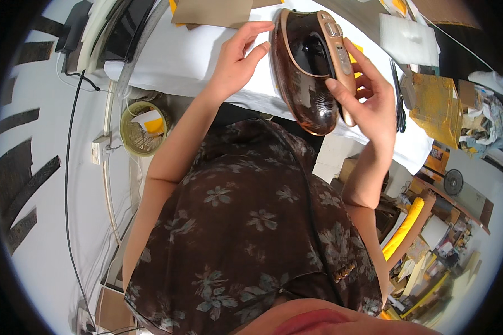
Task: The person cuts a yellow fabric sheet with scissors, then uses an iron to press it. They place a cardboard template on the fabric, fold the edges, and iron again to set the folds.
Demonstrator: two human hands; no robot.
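1. At the far edge of the worktop's middle stretch, a glossy brown device (pixel 304 81) with a bronze button panel (pixel 339 50) lies between a person's two hands, its rounded near end reaching past the near edge of the white-covered worktop (pixel 179 64).
2. On the right, the right hand (pixel 370 96) is partly closed, gripping the device's right side, thumb on the near part of the panel and fingers bent along the edge.
3. On the left, the left hand (pixel 241 61) is open and holds nothing, thumb and fingers spread apart; whether its fingertips touch the device's left side, one cannot tell.
4. At the far left of the device, a brown card sheet (pixel 212 11) lies on the worktop; to the right sit a white foam block (pixel 410 39) and a black cable (pixel 400 106).
5. Below the worktop's left end, a pale green basket (pixel 126 131) holds white and orange scraps (pixel 152 125).
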